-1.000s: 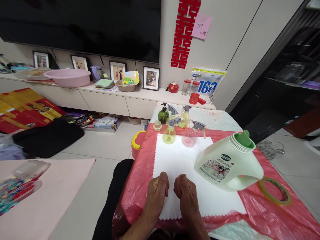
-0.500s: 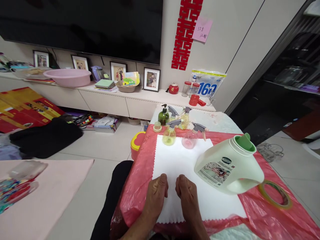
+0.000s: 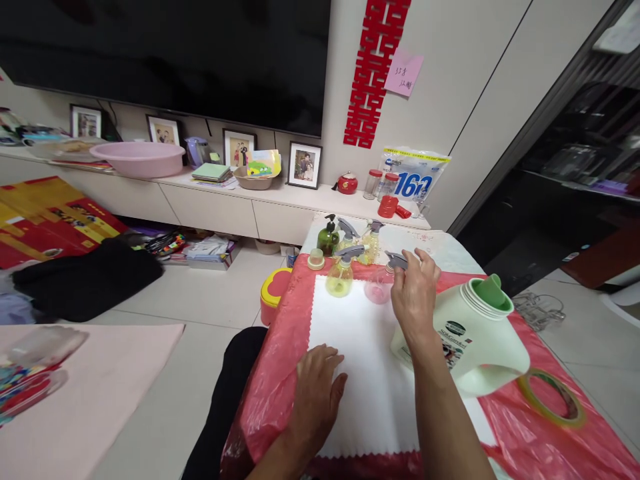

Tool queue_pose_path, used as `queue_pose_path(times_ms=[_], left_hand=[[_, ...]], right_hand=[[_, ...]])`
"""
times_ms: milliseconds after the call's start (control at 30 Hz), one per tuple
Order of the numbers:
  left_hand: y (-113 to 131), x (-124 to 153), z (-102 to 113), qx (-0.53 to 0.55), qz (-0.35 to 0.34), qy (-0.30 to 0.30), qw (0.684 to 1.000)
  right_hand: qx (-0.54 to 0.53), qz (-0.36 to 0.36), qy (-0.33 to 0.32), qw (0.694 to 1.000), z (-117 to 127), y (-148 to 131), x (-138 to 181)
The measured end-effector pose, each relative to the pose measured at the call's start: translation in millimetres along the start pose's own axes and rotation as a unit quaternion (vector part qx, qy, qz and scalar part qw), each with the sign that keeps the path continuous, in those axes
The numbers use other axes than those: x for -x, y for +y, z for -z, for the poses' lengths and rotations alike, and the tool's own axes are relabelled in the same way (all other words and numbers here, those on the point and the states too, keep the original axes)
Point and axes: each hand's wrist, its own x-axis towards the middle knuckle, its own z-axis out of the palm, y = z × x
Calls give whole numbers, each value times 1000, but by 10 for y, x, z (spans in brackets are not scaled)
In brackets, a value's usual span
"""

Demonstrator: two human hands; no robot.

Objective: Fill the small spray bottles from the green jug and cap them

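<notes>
My left hand (image 3: 320, 390) rests over the left part of a white scallop-edged sheet (image 3: 360, 373), empty, fingers spread. Farther forward, my right hand (image 3: 416, 288) is at the grey trigger head of a clear spray bottle with pink liquid (image 3: 379, 291). Its fingers are apart and curved, and they hide the nozzle; contact is hard to make out. Left of that bottle stands a spray bottle with yellow liquid (image 3: 339, 283). Beneath my right forearm, partly covered, is a pale green detergent jug (image 3: 480, 340) with a green cap on top.
Behind are a green pump bottle (image 3: 329, 239), more spray bottles (image 3: 370, 248) and a small cap (image 3: 316, 259). Red plastic (image 3: 280, 373) covers the table under the sheet. A tape roll (image 3: 553, 398) lies right. A yellow-red stool (image 3: 275, 290) stands left; a cabinet (image 3: 210, 210) runs behind.
My right hand has moved forward from beside the left one to the pink-liquid bottle's trigger head, and its fingers have opened. My left hand has uncurled and spread, staying near its place.
</notes>
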Motion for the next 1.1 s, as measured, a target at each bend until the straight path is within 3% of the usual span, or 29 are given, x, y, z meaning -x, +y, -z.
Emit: queue_pose_path(times_ms=[133, 267, 467, 567, 700, 833, 1000, 1100], left_hand=[[-51, 60, -19, -29, -35, -3, 999], [-79, 74, -17, -23, -33, -11, 999], [-69, 93, -20, -6, -18, -12, 1000], [-20, 79, 0, 0, -13, 2, 1000], [82, 21, 15, -4, 39, 15, 999], [172, -113, -38, 11, 108, 28, 994], [169, -320, -135, 87, 192, 8, 978], [130, -395, -168, 140, 218, -11, 966]], right_hand=[[76, -32, -68, 994, -189, 122, -150], [93, -30, -93, 991, -227, 124, -171], [109, -17, -96, 989, -50, 0, -68], [71, 22, -64, 995, 132, -67, 77], [-16, 112, -24, 993, 374, -198, 352], [-58, 141, -41, 988, 515, -397, 644], [-136, 101, -74, 983, 571, -555, 899], [-193, 50, -129, 972, 579, -513, 946]])
